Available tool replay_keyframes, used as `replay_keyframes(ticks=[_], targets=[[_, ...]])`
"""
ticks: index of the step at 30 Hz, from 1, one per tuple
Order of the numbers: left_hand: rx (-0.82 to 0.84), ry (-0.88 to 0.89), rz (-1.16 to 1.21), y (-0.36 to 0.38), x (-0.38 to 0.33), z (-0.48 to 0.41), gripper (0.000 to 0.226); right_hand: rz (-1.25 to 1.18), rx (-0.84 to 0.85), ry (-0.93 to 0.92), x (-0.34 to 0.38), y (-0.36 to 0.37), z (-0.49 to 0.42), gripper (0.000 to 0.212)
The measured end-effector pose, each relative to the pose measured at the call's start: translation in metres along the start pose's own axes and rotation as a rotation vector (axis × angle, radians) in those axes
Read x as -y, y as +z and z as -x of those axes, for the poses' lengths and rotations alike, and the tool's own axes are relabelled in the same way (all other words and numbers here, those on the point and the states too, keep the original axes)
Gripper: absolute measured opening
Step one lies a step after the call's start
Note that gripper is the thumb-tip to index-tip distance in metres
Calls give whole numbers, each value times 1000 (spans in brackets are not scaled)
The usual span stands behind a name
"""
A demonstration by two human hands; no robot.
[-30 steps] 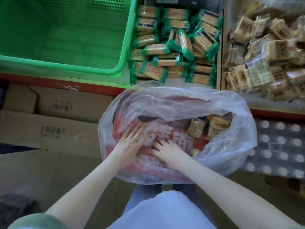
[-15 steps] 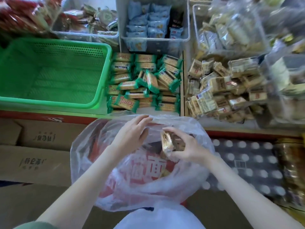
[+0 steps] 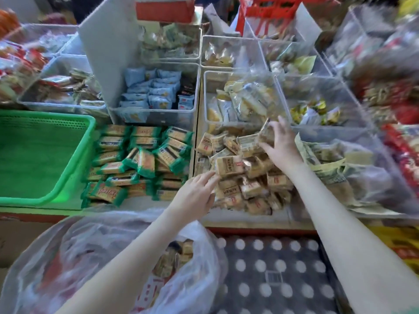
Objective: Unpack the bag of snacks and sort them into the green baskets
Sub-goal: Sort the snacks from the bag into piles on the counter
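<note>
Two hands (image 3: 283,146) on tan packets (image 3: 229,168).

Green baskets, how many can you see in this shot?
1. The green basket sits at the far left, next to the pile of green-wrapped snacks. More may be out of frame.

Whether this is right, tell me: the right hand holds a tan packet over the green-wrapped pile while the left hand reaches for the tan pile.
Wrong pile. The head view shows the right hand holding the tan packet over the tan pile, not the green-wrapped pile; the left hand reaches there too.
</note>
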State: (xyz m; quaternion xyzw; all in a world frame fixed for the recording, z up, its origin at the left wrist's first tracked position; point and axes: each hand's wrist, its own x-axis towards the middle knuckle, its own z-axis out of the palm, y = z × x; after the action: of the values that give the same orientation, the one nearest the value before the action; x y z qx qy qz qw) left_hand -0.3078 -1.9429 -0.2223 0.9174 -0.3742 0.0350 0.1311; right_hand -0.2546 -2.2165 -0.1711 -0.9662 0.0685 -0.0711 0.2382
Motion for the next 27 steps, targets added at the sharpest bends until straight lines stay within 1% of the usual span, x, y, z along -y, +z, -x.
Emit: replay_keyframes(ticks=[2, 3, 4, 6, 8, 10, 11, 12, 14, 17, 19, 21, 22, 23, 25, 27], targets=[[-5, 4, -44, 5, 0, 0, 56, 80, 114, 88, -8, 3, -9, 64], [-14, 6, -41, 8, 1, 2, 57, 144, 141, 109, -10, 6, -9, 66], [-28, 6, -30, 12, 4, 6, 56, 216, 146, 116, -8, 8, -7, 67], [-49, 0, -30, 16, 11, 16, 51, 311, 97, 80, 1, 13, 2, 66], [-55, -22, -47, 18, 20, 34, 50, 287, -34, -70, 20, 22, 20, 64], [-43, -53, -62, 20, 29, 60, 51, 201, -179, -300, 49, 37, 48, 63], [-40, -68, -68, 22, 33, 76, 50, 162, -214, -405, 64, 48, 64, 61], [-26, -84, -72, 25, 39, 94, 50, 145, -207, -499, 77, 62, 81, 61], [34, -127, -92, 30, 51, 132, 50, 152, -138, -656, 105, 93, 119, 63], [93, -197, -128, 35, 75, 186, 56, 148, 42, -820, 137, 145, 170, 61], [113, -241, -153, 33, 90, 216, 65, 121, 156, -873, 153, 176, 197, 53], [155, -297, -153, 32, 103, 239, 83, 145, 266, -919, 167, 201, 219, 50], [172, -325, -143, 31, 109, 249, 91, 177, 326, -903, 169, 215, 230, 53], [182, -349, -131, 31, 115, 257, 95, 221, 394, -845, 172, 227, 239, 60], [185, -358, -109, 34, 124, 270, 96, 385, 552, -648, 180, 244, 249, 74], [184, -321, -89, 38, 131, 279, 91, 553, 725, -451, 181, 255, 255, 87]])
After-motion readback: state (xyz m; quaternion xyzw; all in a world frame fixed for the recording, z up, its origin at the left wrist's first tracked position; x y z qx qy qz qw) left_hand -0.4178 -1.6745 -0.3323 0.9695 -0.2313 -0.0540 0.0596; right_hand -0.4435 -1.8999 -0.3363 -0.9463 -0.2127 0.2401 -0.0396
